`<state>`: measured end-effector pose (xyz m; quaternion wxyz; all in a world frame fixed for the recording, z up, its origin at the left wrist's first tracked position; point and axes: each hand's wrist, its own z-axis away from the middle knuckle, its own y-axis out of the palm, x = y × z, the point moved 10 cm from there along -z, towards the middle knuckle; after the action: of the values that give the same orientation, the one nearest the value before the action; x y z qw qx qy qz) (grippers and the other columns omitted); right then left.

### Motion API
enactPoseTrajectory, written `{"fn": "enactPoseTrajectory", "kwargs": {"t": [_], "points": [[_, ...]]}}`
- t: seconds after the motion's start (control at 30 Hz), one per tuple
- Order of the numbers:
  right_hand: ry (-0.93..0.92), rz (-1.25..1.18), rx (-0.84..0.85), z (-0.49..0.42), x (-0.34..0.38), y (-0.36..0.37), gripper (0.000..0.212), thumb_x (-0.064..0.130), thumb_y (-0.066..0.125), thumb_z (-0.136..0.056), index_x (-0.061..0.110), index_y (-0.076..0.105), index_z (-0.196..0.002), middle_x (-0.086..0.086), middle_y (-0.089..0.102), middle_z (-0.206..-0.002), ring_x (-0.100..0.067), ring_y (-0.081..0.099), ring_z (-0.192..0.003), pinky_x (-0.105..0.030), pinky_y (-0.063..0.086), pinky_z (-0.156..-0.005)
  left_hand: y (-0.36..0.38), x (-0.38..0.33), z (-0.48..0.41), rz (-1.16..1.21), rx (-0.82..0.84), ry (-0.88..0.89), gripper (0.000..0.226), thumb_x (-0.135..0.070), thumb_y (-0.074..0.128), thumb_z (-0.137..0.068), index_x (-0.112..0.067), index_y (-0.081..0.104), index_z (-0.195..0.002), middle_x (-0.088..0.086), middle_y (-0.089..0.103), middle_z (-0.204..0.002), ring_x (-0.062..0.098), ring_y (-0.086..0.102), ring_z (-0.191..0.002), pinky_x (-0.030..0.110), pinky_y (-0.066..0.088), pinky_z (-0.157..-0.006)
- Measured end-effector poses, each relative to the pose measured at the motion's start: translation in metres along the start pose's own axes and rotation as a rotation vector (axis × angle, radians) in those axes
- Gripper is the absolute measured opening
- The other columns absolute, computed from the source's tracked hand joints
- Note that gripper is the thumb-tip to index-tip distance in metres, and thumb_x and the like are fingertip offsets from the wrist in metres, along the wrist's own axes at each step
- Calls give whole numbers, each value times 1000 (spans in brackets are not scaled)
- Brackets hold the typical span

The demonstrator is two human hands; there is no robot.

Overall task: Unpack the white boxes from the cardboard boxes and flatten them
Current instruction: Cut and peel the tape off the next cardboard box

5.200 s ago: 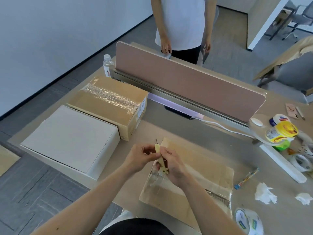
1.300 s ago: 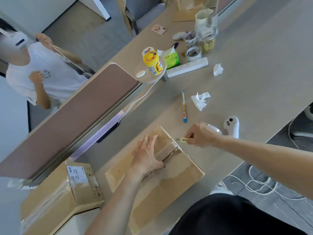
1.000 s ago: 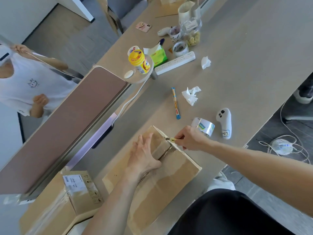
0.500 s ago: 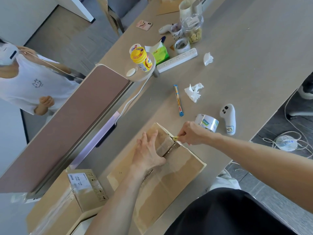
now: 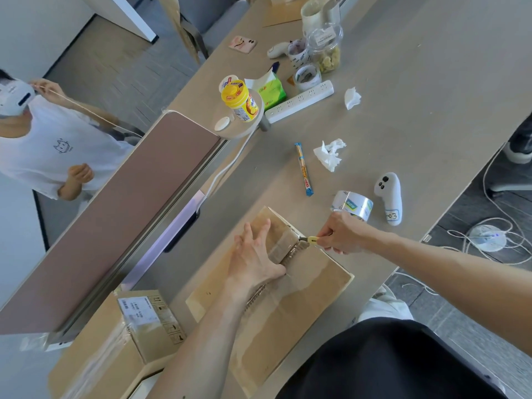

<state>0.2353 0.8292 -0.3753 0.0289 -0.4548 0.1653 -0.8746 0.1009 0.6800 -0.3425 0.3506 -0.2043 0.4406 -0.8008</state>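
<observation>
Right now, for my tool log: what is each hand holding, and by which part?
The right hand grips a yellow cutter by its handle; the left hand holds nothing, pressing flat on the cardboard box.

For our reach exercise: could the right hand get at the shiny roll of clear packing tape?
Probably yes: the shiny roll of clear packing tape lies beside the right hand, nothing between, though that hand grips a yellow-handled cutter.

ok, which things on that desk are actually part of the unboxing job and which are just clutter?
Job: cardboard box, pressed by the left hand; yellow-handled cutter, gripped by the right hand; second taped cardboard box, unopened.
Lying about: tape roll, white controller, snack stick, crumpled tissue, power strip, yellow jar.
</observation>
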Motion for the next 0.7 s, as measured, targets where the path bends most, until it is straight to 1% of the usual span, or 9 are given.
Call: {"fn": "enactPoseTrajectory", "kwargs": {"t": [0.2, 0.37, 0.47, 0.57, 0.7], "points": [[21, -92, -12, 10, -8, 1, 30, 14, 61, -86, 6, 63, -57, -1, 50, -43, -15, 41, -40, -19, 38, -42, -1, -1, -1, -15, -5, 3, 116, -48, 68, -60, -37, 4, -156, 19, 4, -163, 42, 15, -148, 44, 29, -117], [59, -146, 32, 23, -19, 7, 32, 13, 61, -83, 9, 60, -51, -2, 48, -42, -17, 37, -41, -21, 32, -43, -1, -1, -2, -26, -20, 8, 116, -46, 69, -61, -36, 5, -156, 20, 5, -163, 43, 16, -147, 43, 29, -117], [57, -164, 31, 27, -22, 9, 28, 13, 60, -81, 7, 60, -54, -4, 47, -43, -19, 35, -42, -22, 30, -45, -1, -1, -1, -12, -19, 7, 115, -44, 69, -62, -37, 5, -157, 20, 4, -163, 44, 14, -147, 44, 27, -118], [48, -154, 32, 28, -22, 8, 27, 14, 60, -81, 5, 61, -56, -5, 48, -43, -21, 36, -44, -24, 31, -46, 0, -1, -1, -4, -14, 6, 115, -44, 69, -62, -37, 4, -157, 20, 2, -164, 44, 12, -149, 43, 23, -120], [71, -119, 22, 32, -25, -2, 26, 18, 63, -81, 2, 64, -61, -6, 53, -46, -18, 41, -42, -22, 32, -43, 1, 0, -1, 14, -7, 7, 115, -43, 69, -63, -37, 4, -157, 18, 1, -164, 45, 12, -148, 43, 27, -118]]}}
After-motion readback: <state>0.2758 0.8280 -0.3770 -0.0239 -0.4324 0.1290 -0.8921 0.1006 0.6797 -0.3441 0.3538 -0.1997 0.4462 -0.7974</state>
